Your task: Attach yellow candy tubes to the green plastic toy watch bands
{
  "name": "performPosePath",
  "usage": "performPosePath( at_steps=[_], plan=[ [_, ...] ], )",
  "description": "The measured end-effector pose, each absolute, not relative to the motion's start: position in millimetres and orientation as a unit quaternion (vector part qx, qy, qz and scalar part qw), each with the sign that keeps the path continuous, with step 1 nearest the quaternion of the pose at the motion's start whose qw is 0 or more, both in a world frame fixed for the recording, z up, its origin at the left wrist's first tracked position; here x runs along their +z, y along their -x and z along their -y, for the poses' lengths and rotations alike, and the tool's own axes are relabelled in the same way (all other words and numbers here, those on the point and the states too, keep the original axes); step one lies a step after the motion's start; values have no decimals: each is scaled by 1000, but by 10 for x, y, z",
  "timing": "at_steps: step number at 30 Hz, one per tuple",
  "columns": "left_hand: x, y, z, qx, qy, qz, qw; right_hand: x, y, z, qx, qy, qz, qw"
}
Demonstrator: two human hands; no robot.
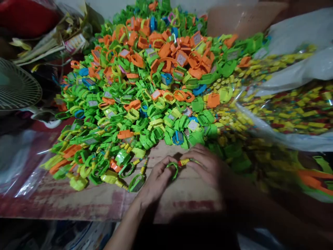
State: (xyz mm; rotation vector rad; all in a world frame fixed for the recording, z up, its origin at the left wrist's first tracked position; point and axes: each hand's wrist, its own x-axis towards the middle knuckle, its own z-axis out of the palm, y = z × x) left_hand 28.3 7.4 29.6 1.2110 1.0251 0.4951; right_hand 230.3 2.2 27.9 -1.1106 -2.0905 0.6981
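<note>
My left hand (159, 175) is closed around a green plastic toy watch (172, 170), its band forming a loop at the fingertips. Just to the right, my right hand (206, 163) pinches a small yellow stick (185, 161) with a red end. That red end is close to the watch band; whether they touch I cannot tell. Beside my left hand lies another green toy watch (136, 182) with a yellow stick (143, 168) at its band. Behind both hands rises a big heap of toy watches (145, 104), mostly green and orange, with some yellow and blue.
Yellow sticks (231, 118) spill at the right from clear plastic bags (293, 139). A fan (18, 83) stands at the left edge, above some clear plastic wrap (23, 163). The worn reddish table (99, 205) ends in front of me. A brownish tub (241, 19) is at the back.
</note>
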Motion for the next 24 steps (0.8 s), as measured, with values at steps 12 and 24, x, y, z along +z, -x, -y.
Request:
performPosePath(
  at_steps=[12, 24],
  plan=[
    [384, -251, 36, 239, -488, -418, 728, 354, -2260, 89, 316, 383, 800, 337],
    [-304, -330, 262, 219, -588, -342, 699, 452, -2315, 268, 176, 411, 845, 295]
  ],
)
